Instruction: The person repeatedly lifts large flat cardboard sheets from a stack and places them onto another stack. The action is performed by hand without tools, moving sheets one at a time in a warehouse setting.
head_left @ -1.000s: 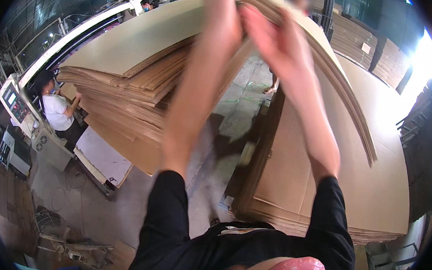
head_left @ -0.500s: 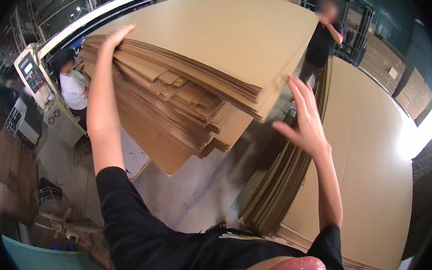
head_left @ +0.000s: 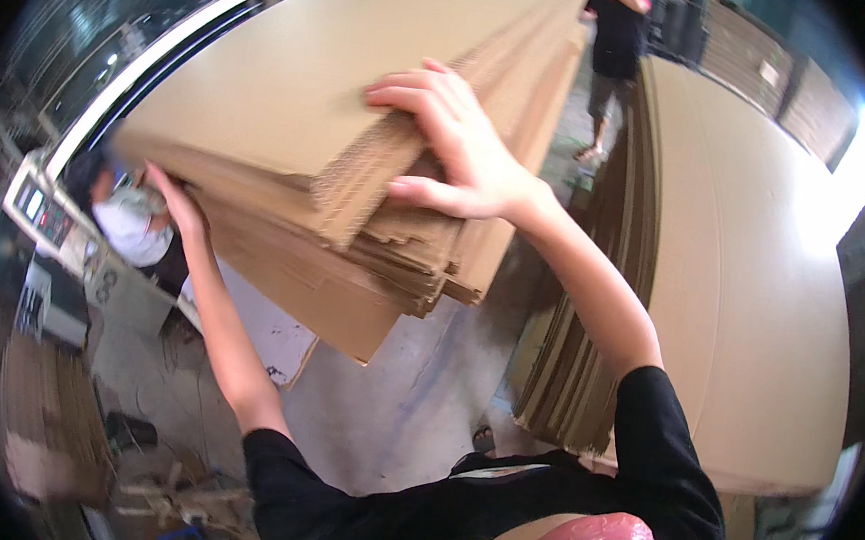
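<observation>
A thick layer of large brown cardboard sheets [head_left: 266, 68] lies on a rougher pile of cardboard [head_left: 320, 307]. My right hand [head_left: 461, 152] grips its near right corner, fingers bent over the top and thumb against the corrugated edges. The corner is skewed and smeared by motion. At the layer's left front edge, my left hand [head_left: 178, 204] presses with its fingers stretched along the sheets. Part of that hand is blurred.
Another tall cardboard stack [head_left: 742, 292] stands on the right. A person in a dark shirt [head_left: 617, 42] is beyond it; another in white [head_left: 134, 229] is beside a machine's control panel [head_left: 41, 208] at left. Grey floor [head_left: 414, 389] shows between the stacks.
My right hand has moved left from beside the sheets onto their corner, which is now pushed askew. My left hand has dropped down and left along the edge. The view has shifted.
</observation>
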The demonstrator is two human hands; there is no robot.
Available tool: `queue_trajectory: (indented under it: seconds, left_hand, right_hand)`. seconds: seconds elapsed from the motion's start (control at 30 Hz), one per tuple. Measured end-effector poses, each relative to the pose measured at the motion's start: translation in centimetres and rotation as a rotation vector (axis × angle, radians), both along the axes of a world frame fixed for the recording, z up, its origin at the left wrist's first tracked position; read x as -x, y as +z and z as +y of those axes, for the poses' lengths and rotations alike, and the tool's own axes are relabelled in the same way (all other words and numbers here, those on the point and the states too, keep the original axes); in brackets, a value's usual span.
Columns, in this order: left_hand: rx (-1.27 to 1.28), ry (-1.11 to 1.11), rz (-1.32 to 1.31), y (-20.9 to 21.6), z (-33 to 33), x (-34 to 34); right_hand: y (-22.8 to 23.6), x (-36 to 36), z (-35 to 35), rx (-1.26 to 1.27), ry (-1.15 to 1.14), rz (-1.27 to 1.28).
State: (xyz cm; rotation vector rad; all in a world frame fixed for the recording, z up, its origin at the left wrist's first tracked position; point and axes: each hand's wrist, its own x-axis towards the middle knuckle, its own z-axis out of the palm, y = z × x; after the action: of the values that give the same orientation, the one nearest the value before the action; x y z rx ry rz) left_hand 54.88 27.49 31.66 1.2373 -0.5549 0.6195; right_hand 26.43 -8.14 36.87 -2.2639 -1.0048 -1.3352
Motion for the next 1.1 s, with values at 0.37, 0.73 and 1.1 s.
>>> queue_trajectory:
  seconds: [0.37,0.73,1.1]
  left_hand:
    - [-0.318,-0.668,0.548,-28.6,-17.9,46.1]
    - [-0.551,-1.156,0.691,-30.4,-37.8,51.3]
    - [-0.223,-1.313,0.873,-35.0,-39.2,52.3]
  right_hand:
    - [-9.5,21.0,-0.6,-0.061,-0.315,0.794]
    - [-18.9,44.4,-3.6,-0.732,-1.261,0.824]
    - [-24.1,46.2,-4.7,-0.584,-1.283,0.485]
